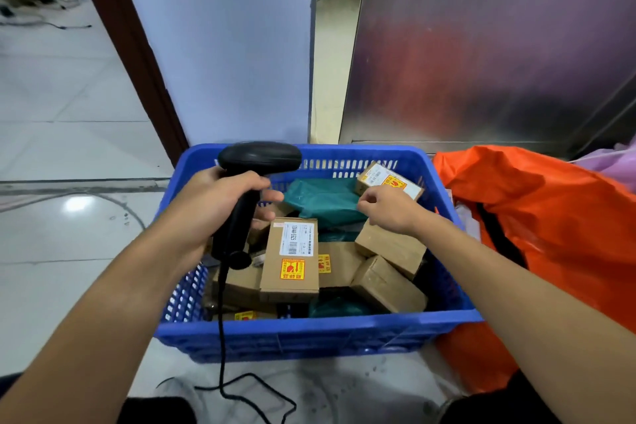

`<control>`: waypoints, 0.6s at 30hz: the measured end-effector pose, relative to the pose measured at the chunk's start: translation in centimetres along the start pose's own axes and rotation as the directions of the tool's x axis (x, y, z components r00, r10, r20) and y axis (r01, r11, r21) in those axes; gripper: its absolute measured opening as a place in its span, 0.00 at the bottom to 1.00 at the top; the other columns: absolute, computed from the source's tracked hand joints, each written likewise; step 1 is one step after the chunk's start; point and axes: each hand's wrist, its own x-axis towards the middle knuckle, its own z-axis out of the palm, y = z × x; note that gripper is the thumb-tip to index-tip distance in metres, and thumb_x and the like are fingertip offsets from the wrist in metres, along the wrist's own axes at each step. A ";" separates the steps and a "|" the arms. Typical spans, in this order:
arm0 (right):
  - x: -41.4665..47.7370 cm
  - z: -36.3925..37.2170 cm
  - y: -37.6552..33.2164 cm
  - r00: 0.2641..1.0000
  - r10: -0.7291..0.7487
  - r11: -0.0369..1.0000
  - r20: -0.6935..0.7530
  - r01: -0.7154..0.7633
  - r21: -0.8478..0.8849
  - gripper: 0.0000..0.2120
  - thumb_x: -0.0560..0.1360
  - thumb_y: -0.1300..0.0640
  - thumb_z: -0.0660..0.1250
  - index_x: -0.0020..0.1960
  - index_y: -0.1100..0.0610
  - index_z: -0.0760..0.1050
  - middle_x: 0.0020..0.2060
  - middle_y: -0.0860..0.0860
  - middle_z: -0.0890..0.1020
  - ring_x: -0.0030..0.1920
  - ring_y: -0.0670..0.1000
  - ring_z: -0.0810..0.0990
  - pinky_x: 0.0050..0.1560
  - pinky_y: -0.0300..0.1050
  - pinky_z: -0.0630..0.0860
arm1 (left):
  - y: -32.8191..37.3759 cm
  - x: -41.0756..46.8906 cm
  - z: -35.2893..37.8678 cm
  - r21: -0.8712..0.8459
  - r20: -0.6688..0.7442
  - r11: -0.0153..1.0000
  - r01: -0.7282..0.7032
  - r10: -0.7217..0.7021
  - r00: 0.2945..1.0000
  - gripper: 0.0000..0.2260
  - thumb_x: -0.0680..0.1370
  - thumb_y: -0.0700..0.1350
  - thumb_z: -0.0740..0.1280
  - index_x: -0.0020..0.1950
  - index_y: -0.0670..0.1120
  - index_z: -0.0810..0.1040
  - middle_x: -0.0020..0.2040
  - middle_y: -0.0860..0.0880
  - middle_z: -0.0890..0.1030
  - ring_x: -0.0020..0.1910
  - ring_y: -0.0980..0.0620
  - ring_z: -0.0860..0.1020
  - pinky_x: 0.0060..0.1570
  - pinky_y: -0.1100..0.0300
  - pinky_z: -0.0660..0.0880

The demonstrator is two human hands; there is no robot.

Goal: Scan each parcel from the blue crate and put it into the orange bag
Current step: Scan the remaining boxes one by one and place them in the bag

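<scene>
The blue crate [309, 334] stands in front of me, filled with several brown cardboard parcels and green plastic mailers. My left hand [213, 203] grips a black barcode scanner [258, 158] by its handle over the crate's left side. My right hand [389, 206] hovers over the crate's right half with fingers loosely curled, just above a green mailer [320, 200] and a small labelled box [382, 179]; it holds nothing that I can see. A long box with a white barcode label [292, 262] lies face up in the middle. The orange bag [537, 217] sits right of the crate.
The scanner's black cable [223, 354] hangs down and loops over the pale floor in front of the crate. A white wall panel [223, 45] and a metal sheet [481, 45] rise behind the crate. Tiled floor [69, 113] spreads to the left.
</scene>
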 end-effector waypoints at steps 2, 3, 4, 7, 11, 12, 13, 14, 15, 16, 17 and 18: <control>0.3 1.5 -0.7 0.998 0.034 0.999 0.054 -0.033 -0.009 0.11 0.83 0.50 0.63 0.55 0.56 0.80 0.49 0.52 0.83 0.50 0.52 0.82 0.53 0.50 0.80 | -0.2 -0.1 -0.8 0.029 -0.024 1.000 -0.009 0.010 1.000 0.08 0.82 0.40 0.68 0.60 0.40 0.80 0.49 0.40 0.88 0.40 0.46 0.83 0.48 0.52 0.80; 0.5 2.4 -0.8 0.996 0.052 0.999 0.078 -0.051 -0.014 0.11 0.82 0.49 0.64 0.54 0.55 0.80 0.49 0.52 0.83 0.50 0.52 0.82 0.54 0.52 0.81 | -0.3 -0.2 -1.2 0.032 -0.034 0.999 -0.012 0.013 0.999 0.08 0.82 0.40 0.68 0.60 0.40 0.81 0.49 0.40 0.88 0.39 0.46 0.83 0.49 0.50 0.79; 0.7 3.3 -1.2 0.991 0.074 0.997 0.111 -0.071 -0.034 0.12 0.82 0.48 0.64 0.53 0.55 0.81 0.48 0.52 0.84 0.49 0.52 0.82 0.55 0.53 0.81 | -0.4 -0.3 -1.6 0.031 -0.042 0.999 -0.011 0.012 0.999 0.08 0.82 0.40 0.68 0.59 0.40 0.81 0.49 0.40 0.88 0.39 0.46 0.82 0.50 0.50 0.78; 1.1 6.4 -2.1 0.962 0.139 0.987 0.235 -0.117 -0.107 0.17 0.80 0.43 0.64 0.50 0.57 0.81 0.46 0.54 0.85 0.50 0.56 0.84 0.54 0.51 0.81 | -0.8 -0.7 -2.7 0.043 -0.067 0.999 0.007 -0.004 0.998 0.07 0.82 0.40 0.68 0.58 0.41 0.81 0.49 0.40 0.88 0.39 0.46 0.82 0.49 0.50 0.78; 0.0 10.5 -2.8 0.886 0.163 0.985 0.434 -0.168 -0.026 0.12 0.84 0.45 0.62 0.59 0.52 0.75 0.41 0.49 0.77 0.40 0.48 0.78 0.39 0.41 0.74 | -1.3 -0.9 -4.1 0.074 -0.065 0.997 -0.002 0.007 0.998 0.09 0.82 0.41 0.68 0.61 0.42 0.81 0.49 0.41 0.88 0.43 0.44 0.83 0.55 0.46 0.78; -0.3 11.7 -2.8 0.865 0.175 0.979 0.470 -0.202 0.007 0.14 0.84 0.45 0.61 0.64 0.52 0.74 0.44 0.49 0.77 0.41 0.47 0.76 0.39 0.41 0.73 | -1.3 -0.9 -4.4 0.075 -0.061 0.997 -0.006 0.010 0.998 0.09 0.82 0.41 0.68 0.61 0.43 0.81 0.49 0.42 0.88 0.44 0.44 0.84 0.56 0.46 0.78; -0.6 12.8 -2.5 0.848 0.179 0.973 0.498 -0.229 0.040 0.17 0.84 0.44 0.61 0.66 0.53 0.73 0.48 0.49 0.78 0.43 0.48 0.76 0.40 0.41 0.72 | -1.3 -1.0 -4.6 0.075 -0.058 0.997 -0.009 0.014 0.998 0.09 0.82 0.41 0.68 0.61 0.44 0.81 0.50 0.42 0.88 0.45 0.44 0.84 0.57 0.45 0.78; -0.7 13.9 -2.4 0.834 0.190 0.966 0.518 -0.254 0.056 0.19 0.84 0.42 0.60 0.67 0.53 0.73 0.52 0.50 0.78 0.46 0.49 0.77 0.41 0.42 0.73 | -1.3 -1.1 -4.9 0.074 -0.060 0.997 -0.012 0.017 0.998 0.09 0.82 0.42 0.68 0.62 0.44 0.81 0.50 0.42 0.88 0.45 0.44 0.84 0.58 0.45 0.79; -0.9 15.0 -2.3 0.831 0.192 0.958 0.522 -0.274 0.084 0.19 0.83 0.41 0.60 0.67 0.53 0.73 0.54 0.51 0.78 0.48 0.50 0.78 0.43 0.43 0.75 | -1.3 -1.1 -5.0 0.073 -0.059 0.997 -0.017 0.021 0.998 0.10 0.82 0.42 0.69 0.62 0.44 0.81 0.50 0.43 0.88 0.45 0.44 0.84 0.58 0.44 0.79; -1.0 15.8 -2.4 0.832 0.208 0.943 0.515 -0.311 0.121 0.19 0.83 0.41 0.61 0.66 0.53 0.73 0.54 0.51 0.78 0.50 0.51 0.79 0.46 0.45 0.77 | -1.3 -1.2 -5.0 0.073 -0.055 0.997 -0.022 0.026 0.998 0.10 0.81 0.42 0.69 0.62 0.43 0.80 0.50 0.43 0.88 0.45 0.44 0.85 0.58 0.44 0.79; -1.1 16.6 -2.5 0.830 0.230 0.914 0.509 -0.364 0.181 0.17 0.83 0.43 0.62 0.66 0.53 0.73 0.54 0.50 0.78 0.52 0.51 0.79 0.49 0.45 0.78 | -1.2 -1.3 -5.1 0.072 -0.050 0.997 -0.027 0.030 0.998 0.11 0.81 0.42 0.69 0.63 0.43 0.80 0.49 0.43 0.88 0.44 0.45 0.85 0.56 0.45 0.79; -1.2 17.2 -2.6 0.825 0.253 0.881 0.505 -0.412 0.232 0.16 0.83 0.46 0.63 0.66 0.53 0.72 0.55 0.50 0.78 0.53 0.51 0.79 0.51 0.45 0.78 | -1.1 -1.4 -5.0 0.068 -0.047 0.997 -0.031 0.034 0.998 0.11 0.81 0.42 0.69 0.63 0.42 0.80 0.49 0.42 0.88 0.43 0.45 0.84 0.54 0.46 0.79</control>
